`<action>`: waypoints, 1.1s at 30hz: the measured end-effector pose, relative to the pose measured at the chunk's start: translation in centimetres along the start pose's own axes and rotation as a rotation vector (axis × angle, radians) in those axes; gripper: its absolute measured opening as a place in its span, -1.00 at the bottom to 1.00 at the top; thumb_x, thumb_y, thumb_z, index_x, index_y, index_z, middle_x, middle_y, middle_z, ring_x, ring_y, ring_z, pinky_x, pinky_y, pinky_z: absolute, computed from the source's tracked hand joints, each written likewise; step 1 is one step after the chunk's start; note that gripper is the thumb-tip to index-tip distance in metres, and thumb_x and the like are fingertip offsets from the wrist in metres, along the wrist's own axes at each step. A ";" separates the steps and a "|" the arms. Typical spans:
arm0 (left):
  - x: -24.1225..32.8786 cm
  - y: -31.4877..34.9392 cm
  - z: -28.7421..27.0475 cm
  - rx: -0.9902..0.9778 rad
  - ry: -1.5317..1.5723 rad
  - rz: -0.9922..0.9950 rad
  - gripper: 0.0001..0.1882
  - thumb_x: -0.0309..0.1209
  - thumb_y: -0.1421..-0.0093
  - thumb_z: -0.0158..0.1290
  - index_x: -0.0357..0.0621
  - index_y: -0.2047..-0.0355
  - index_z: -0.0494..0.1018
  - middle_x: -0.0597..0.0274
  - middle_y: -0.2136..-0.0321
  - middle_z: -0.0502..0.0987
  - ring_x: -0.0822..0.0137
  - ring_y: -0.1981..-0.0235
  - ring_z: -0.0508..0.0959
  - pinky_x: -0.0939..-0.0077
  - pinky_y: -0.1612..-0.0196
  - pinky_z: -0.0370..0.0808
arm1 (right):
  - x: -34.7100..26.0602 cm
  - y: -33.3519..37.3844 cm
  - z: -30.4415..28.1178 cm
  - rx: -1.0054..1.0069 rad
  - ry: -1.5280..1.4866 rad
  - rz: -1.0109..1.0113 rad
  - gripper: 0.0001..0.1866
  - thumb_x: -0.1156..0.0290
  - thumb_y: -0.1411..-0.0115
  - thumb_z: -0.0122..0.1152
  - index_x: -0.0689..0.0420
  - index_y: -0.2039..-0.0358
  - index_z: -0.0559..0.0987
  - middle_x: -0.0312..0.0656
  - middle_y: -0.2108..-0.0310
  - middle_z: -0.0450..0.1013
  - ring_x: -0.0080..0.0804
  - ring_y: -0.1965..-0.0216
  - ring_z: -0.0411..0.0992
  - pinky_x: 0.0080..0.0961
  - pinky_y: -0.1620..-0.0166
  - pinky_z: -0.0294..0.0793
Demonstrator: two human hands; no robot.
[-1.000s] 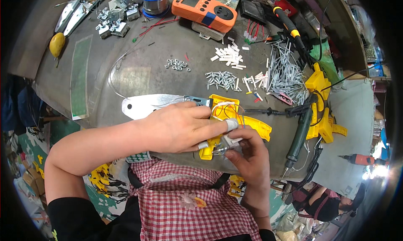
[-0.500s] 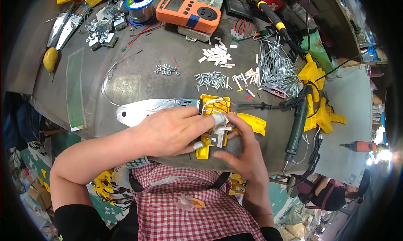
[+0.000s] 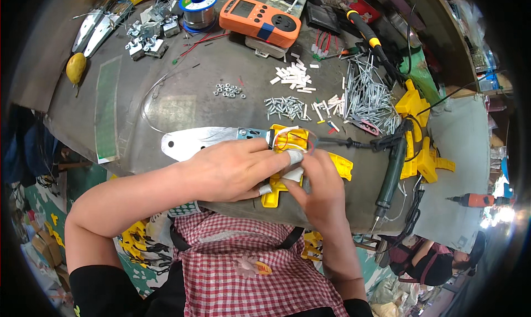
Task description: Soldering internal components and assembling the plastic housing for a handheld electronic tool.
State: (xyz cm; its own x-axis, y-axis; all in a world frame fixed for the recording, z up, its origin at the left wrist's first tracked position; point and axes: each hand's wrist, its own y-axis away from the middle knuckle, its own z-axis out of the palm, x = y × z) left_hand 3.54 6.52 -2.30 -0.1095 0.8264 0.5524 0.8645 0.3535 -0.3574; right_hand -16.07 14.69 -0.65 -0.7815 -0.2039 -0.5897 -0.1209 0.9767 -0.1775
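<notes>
A yellow plastic housing [image 3: 271,200] lies open near the table's front edge, with red and white wires [image 3: 289,137] inside its upper part. From its left side runs a flat silver metal blade [image 3: 191,142]. My left hand [image 3: 235,170], with white tape on some fingertips, is closed over the housing, gripping it from the left. My right hand [image 3: 322,189] is closed at the housing's right side, thumb and fingers drawn together beside the left fingertips. What lies between them is hidden. Another yellow plastic piece [image 3: 341,166] sits just behind the right hand.
Behind lie nuts [image 3: 228,90], small screws [image 3: 285,108], white sleeves [image 3: 293,76] and long screws [image 3: 369,98]. An orange meter [image 3: 260,19] and solder spool [image 3: 199,10] stand farther back. At right are a green electric screwdriver [image 3: 390,179] and yellow parts [image 3: 426,156]. A person [image 3: 431,259] sits beyond.
My right hand has closed in, its thumb moving up to the housing. The small grey part that showed between my hands is now out of sight. The view has shifted slightly.
</notes>
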 end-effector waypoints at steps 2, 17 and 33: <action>0.5 0.2 0.1 0.003 0.077 -0.163 -0.37 -0.37 0.19 0.27 -0.25 0.09 0.29 0.12 0.38 0.41 0.14 0.37 0.45 0.36 0.30 0.48 | -0.5 -0.8 -0.5 -0.161 0.060 -0.101 -0.41 0.54 0.16 0.36 0.18 0.04 0.38 -0.07 0.23 0.34 -0.08 0.24 0.39 -0.29 0.22 0.42; 4.8 -1.5 1.9 0.141 -0.275 -0.337 -0.59 -0.42 0.10 0.11 -0.12 0.16 0.37 0.10 0.22 0.42 0.21 0.33 0.49 0.42 0.36 0.51 | 0.3 -1.3 -1.9 -0.288 -0.017 -0.037 -0.06 0.56 0.07 0.27 0.08 -0.29 -0.03 0.02 0.14 0.33 -0.03 0.09 0.36 -0.23 0.05 0.39; 4.0 -1.0 2.6 0.191 -0.175 -0.288 -0.71 -0.48 0.13 0.13 -0.06 0.31 0.44 0.17 0.30 0.43 0.20 0.34 0.52 0.39 0.38 0.49 | 3.0 -9.3 -2.4 -0.246 -0.125 -0.448 -0.81 0.51 0.00 0.20 0.16 0.30 0.57 -0.17 0.41 0.44 -0.18 0.27 0.40 -0.36 0.15 0.38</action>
State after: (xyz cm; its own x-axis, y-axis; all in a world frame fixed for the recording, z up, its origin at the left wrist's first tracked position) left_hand 0.99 10.62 -1.65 -0.4312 0.7377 0.5195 0.6809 0.6438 -0.3492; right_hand -18.72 5.11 1.13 -0.5427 -0.5972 -0.5907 -0.5786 0.7755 -0.2524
